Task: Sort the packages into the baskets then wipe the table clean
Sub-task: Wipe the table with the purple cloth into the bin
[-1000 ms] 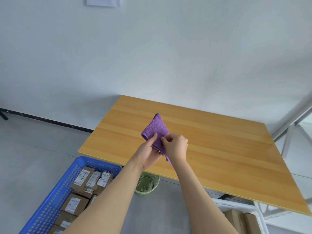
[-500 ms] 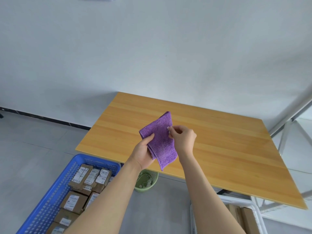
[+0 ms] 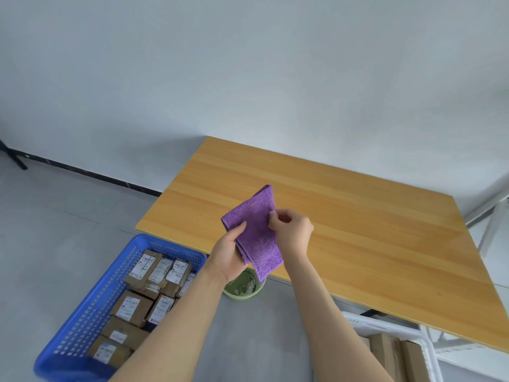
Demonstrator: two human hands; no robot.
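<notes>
Presently the left grip [image 3: 228, 257] and right grip [image 3: 292, 230] hold the folded purple cloth [image 3: 256, 232] over the near edge of the wooden desk [image 3: 358, 230], where a seemingly loose pinch could drop it floorward.

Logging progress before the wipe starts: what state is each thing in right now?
Purple cloth: folded, held over the table by both hands.
Left hand: grips the cloth's lower left edge.
Right hand: pinches its right edge.
Blue basket: holds brown packages.
White basket: holds more packages, partly cropped.
Green bin: upright on the floor.
</notes>
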